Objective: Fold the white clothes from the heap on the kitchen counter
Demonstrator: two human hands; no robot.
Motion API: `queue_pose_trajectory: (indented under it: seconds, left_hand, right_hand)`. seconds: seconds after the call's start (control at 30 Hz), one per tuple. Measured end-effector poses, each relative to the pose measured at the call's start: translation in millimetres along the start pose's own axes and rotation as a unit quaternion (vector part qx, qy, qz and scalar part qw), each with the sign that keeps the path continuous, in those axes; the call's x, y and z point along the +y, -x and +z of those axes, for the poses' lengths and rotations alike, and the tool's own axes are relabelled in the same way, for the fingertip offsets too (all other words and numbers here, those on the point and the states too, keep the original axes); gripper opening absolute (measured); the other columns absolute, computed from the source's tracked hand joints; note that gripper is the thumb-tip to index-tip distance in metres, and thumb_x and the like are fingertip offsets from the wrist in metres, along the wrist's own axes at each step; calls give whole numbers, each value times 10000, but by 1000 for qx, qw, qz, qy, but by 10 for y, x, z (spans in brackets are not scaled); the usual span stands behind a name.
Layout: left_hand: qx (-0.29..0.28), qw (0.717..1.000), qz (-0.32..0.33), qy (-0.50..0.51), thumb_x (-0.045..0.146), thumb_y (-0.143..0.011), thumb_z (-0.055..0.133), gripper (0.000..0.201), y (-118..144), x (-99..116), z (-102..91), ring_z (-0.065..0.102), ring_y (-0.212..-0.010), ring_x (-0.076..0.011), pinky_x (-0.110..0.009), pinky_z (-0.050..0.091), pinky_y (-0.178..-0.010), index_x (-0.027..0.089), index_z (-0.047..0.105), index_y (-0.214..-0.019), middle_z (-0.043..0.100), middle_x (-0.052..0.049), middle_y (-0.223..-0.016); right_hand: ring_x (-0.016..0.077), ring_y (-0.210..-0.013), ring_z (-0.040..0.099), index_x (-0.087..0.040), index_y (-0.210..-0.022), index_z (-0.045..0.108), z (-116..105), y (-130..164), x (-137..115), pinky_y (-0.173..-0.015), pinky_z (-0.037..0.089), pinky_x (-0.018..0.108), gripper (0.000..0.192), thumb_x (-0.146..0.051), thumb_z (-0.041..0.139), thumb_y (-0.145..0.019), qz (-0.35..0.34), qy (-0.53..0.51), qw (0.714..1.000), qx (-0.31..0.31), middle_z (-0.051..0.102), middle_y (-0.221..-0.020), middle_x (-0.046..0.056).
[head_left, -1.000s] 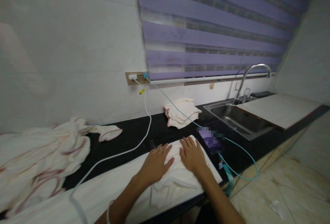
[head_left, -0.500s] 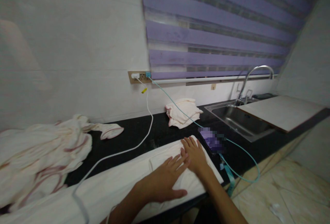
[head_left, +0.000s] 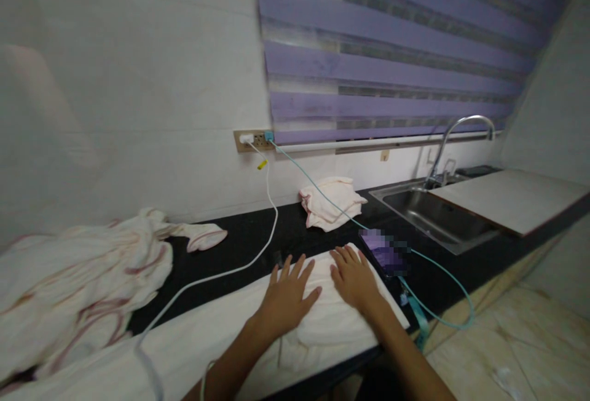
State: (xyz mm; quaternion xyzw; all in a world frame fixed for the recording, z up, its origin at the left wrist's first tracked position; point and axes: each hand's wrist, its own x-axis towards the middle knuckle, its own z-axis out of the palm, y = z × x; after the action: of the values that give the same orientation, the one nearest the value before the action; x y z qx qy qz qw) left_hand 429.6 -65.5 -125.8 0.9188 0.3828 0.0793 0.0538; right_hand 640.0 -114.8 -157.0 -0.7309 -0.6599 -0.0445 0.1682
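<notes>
A white cloth [head_left: 336, 327] lies flat on a long white padded surface [head_left: 193, 333] along the front of the counter. My left hand [head_left: 286, 299] rests at the cloth's left side, its fingers spread. On the cloth's right part lies my right hand [head_left: 354, 277], palm down with the fingers stretched out. The two hands are apart. Just right of my right hand is a phone [head_left: 382, 252] with a blurred screen. A crumpled cream cloth [head_left: 330, 204] sits behind, near the wall.
A heap of cream cloths with reddish edges [head_left: 92, 272] covers the counter's left. A white cable [head_left: 221, 272] crosses the padded surface from the wall socket [head_left: 253, 140]. A teal cable [head_left: 465, 293] loops by the phone. At right are a sink [head_left: 428, 210], tap and white board [head_left: 516, 198].
My left hand has moved left, away from my right hand, which it overlapped before, and its fingers are spread wider. My right hand has stayed nearly in place on the cloth.
</notes>
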Motion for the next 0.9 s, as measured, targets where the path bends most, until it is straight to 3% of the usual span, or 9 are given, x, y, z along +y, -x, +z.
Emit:
queue_pose_trajectory:
  seconds: [0.13, 0.37, 0.47, 0.57, 0.77, 0.9]
  left_hand:
    - [-38, 999, 10, -4, 691, -966, 383, 782, -26, -91, 98, 293, -1504, -469, -667, 306, -1186, 271, 298, -1620, 309, -92, -1674]
    - [-60, 998, 28, 13, 768, -929, 361, 876, -18, -130, 47, 249, -1514, -490, -700, 282, -1176, 265, 238, -1636, 262, -105, -1690]
    - [-69, 997, 29, 9, 766, -945, 297, 873, 1, -102, 15, 209, -1532, -472, -687, 250, -1197, 239, 231, -1638, 207, -108, -1703]
    - [-80, 996, 42, 7, 754, -958, 263, 879, 17, -88, -9, 181, -1556, -420, -671, 223, -1218, 207, 203, -1642, 164, -124, -1708]
    - [-75, 996, 45, 25, 736, -960, 316, 846, 17, -71, -8, 193, -1563, -382, -671, 233, -1220, 245, 208, -1640, 205, -89, -1705]
    - [-33, 999, 22, 13, 700, -962, 378, 805, 17, 14, 34, 242, -1547, -394, -689, 243, -1208, 257, 272, -1625, 287, -87, -1682]
  right_hand:
    - [259, -1526, 280, -225, -1519, 489, -10, 0, 42, -1240, 162, 479, 519, -381, 335, -1049, 2, -3, 1000, -8, 484, -1576, 68]
    - [263, -1526, 285, -207, -1553, 441, -29, 1, 27, -1237, 179, 479, 550, -374, 344, -1038, 0, 7, 1000, -7, 459, -1593, 81]
    - [283, -1529, 273, -173, -1598, 354, -34, 4, 34, -1232, 191, 486, 614, -407, 364, -1030, -12, 13, 1000, -1, 422, -1615, 99]
    - [287, -1526, 279, -178, -1588, 376, -35, 8, 50, -1230, 192, 493, 607, -421, 367, -1032, -21, 15, 1000, 0, 438, -1603, 107]
    - [300, -1518, 287, -183, -1559, 431, -7, -4, 82, -1233, 187, 505, 576, -407, 352, -1034, -26, 8, 1000, -2, 460, -1589, 101]
    - [314, -1508, 296, -101, -1569, 377, -64, 17, 123, -1215, 249, 489, 624, -355, 402, -999, -28, 8, 999, 33, 413, -1602, 169]
